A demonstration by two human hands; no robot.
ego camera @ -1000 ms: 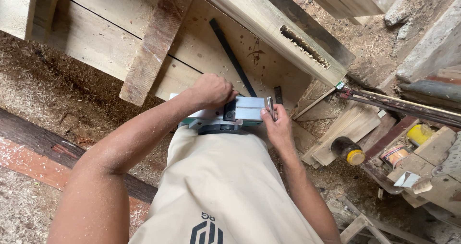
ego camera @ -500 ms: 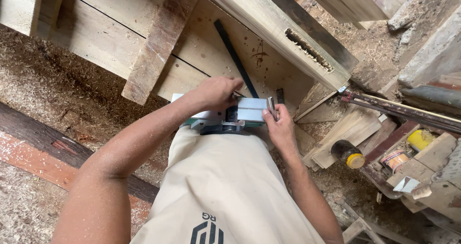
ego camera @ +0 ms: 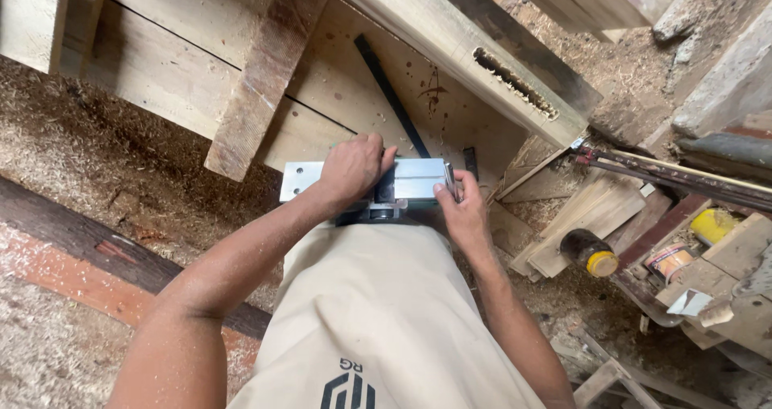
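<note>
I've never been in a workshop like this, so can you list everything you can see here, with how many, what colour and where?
power planer: one, silver and green, upside down in front of the person, under both hands
wooden beam with a slot: one, pale, slanting across the top
wooden plank: one, brown, leaning at upper left
boards: several, pale, flat at the top
black strip: one, on the boards above the planer
sawdust: brown, over the ground at left
jar with yellow lid: one, dark, lying at right
wood offcuts: several, pale, at right
left hand: on the planer's middle
right hand: at the planer's right end
</note>
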